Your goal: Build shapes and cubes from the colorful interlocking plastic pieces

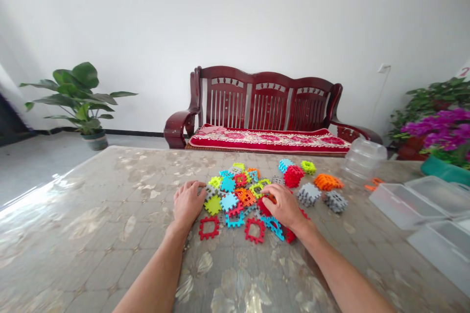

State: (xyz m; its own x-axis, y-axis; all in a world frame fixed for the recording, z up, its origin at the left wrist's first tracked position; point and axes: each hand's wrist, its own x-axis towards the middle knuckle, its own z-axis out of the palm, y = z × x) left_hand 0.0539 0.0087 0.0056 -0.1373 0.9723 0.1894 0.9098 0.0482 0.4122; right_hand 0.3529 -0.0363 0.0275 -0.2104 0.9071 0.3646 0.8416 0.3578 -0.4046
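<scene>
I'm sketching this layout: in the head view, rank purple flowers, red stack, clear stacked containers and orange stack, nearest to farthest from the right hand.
From the right hand:
1. Red stack, just beyond it.
2. Orange stack, to its right.
3. Clear stacked containers, farther right.
4. Purple flowers, at far right.

Head-worn view, facing forward and down, across the tabletop (227,269)

The bare left forearm (157,266) extends from the lower left, the left hand (188,201) palm down with fingers loosely bent. The bare right forearm (336,266) slants from the lower right, the right hand (284,206) angled inward, fingers curved, thumb slightly apart.
</scene>
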